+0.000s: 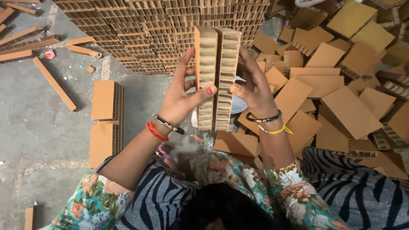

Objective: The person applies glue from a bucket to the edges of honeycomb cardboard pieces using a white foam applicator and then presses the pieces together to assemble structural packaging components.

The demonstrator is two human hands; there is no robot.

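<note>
You held two honeycomb cardboard blocks (216, 79) upright, face to face, at frame centre. Your left hand (181, 96) clamped the left block, thumb across its ribbed edge; your right hand (253, 85) gripped the right. Judged step: pressing the pair together; alignment came next. Smooth brown cardboard panels (341, 98) lay at three o'clock, a stacked pile (157, 30) at twelve.

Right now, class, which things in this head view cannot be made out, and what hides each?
- White object: mostly hidden behind the right hand and the two cardboard strips.
- Cardboard stack: top cut off by the frame edge.
- Left hand: palm turned away.
</note>
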